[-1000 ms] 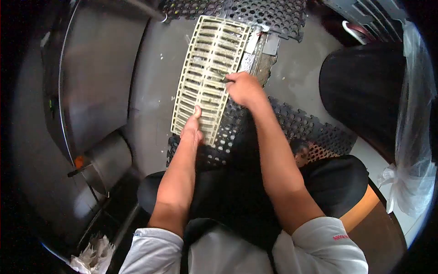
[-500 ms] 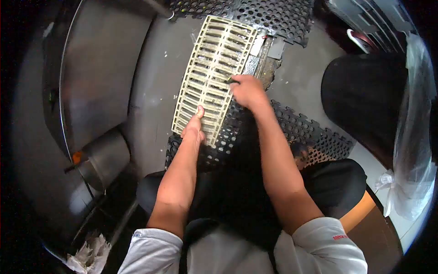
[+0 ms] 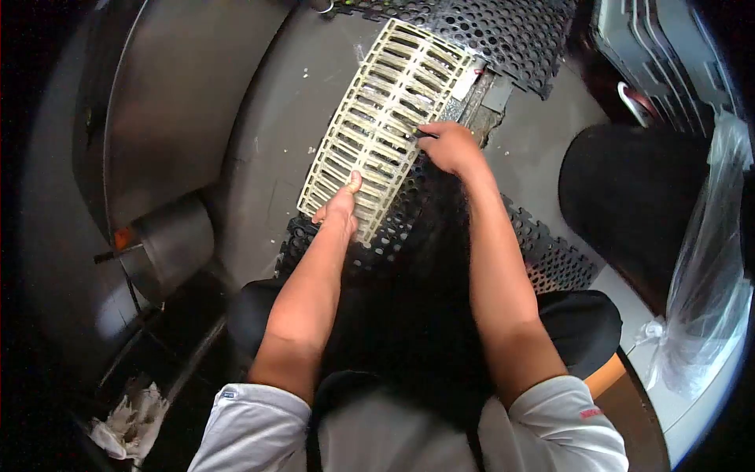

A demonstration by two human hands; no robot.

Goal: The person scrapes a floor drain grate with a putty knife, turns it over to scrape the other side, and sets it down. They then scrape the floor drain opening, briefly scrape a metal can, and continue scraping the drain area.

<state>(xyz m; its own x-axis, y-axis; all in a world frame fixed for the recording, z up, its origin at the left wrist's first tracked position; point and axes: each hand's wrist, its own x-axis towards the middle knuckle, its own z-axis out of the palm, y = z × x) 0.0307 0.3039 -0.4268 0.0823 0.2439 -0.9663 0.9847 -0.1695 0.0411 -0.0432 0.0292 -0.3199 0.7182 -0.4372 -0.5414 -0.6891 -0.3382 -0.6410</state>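
Floor: grey, under it all, the floor spreading left and right.
Mats: black and holed, far mat and near-right mat.
Grate: pale, slatted, the grate slants between them!
Left grip: clasping its near end, thumb on top.
Right grip: clenched around a small dark tool, at the grate's right edge.

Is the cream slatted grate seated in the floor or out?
Out: the left hand grips the near end of the grate, which overlaps the perforated black mat.
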